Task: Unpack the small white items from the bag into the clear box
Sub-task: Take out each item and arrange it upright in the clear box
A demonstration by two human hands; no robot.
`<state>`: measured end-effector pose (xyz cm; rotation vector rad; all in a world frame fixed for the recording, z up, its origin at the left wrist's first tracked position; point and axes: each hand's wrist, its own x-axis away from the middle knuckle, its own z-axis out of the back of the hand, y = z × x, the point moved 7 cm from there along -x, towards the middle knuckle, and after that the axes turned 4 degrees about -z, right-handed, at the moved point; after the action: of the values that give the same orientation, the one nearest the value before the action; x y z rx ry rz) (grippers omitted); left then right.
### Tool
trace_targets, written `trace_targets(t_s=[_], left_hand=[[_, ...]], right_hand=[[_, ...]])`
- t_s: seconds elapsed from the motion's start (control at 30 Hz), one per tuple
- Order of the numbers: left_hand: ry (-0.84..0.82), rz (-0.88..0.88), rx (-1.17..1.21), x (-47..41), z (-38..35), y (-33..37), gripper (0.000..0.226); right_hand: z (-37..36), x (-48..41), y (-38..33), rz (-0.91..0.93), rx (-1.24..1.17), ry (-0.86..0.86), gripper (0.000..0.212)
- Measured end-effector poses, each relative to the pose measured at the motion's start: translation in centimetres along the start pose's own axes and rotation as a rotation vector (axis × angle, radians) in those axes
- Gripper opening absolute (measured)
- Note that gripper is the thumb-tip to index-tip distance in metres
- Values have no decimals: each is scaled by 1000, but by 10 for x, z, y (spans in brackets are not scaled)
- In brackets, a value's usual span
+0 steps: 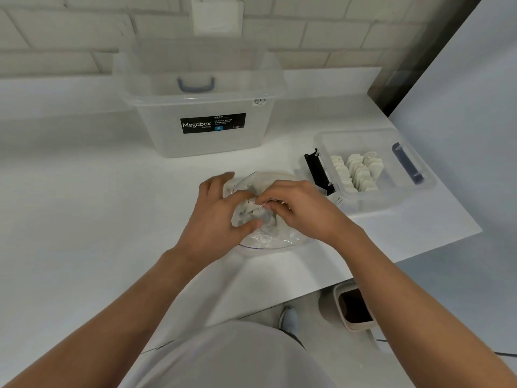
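Holding the bag [268, 238] on the tabletop [84, 219] with our left hand [215, 217], our right hand [305, 211] curls fingers [279, 207] inside, hold unclear; next, we think, small white items [246, 217] go into the clear box [366, 204].

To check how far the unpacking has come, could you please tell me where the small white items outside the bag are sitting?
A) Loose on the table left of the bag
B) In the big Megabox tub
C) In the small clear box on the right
C: rows of small white items stand inside the small clear box, while the left hand and right hand hold the bag.
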<state>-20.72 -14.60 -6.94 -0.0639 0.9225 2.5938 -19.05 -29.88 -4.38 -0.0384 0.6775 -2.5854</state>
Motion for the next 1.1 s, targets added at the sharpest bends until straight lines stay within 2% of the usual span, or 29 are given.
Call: trace_targets(t_s=[0.1,0.17,0.37,0.53,0.63,0.73,0.83,1.0,1.1], left_hand=[[193,-117,-29,4,19,15,47],[253,-153,6,4,30,24,42],[113,-39,263,-4,31,27,33],[-30,150,492,-4,18,16,7],[-35,239,731,-3,14,14,10],[11,302,907,-2,12,14,16],[45,337,1016,0,10,15,22],[7,356,1068,1,9,18,23],[-3,384,1141,0,9,18,31]], right_hand=[[17,2,-7,17,-31,24,26],[29,3,-13,27,-42,34,27],[50,6,-31,108,-21,62,29],[58,9,-40,170,-57,152,26],[59,11,-34,88,-197,263,26],[54,16,-26,-90,-425,395,29],[42,16,-16,-252,-668,403,33],[37,17,-11,-300,-756,386,32],[36,20,-8,-311,-770,379,34]])
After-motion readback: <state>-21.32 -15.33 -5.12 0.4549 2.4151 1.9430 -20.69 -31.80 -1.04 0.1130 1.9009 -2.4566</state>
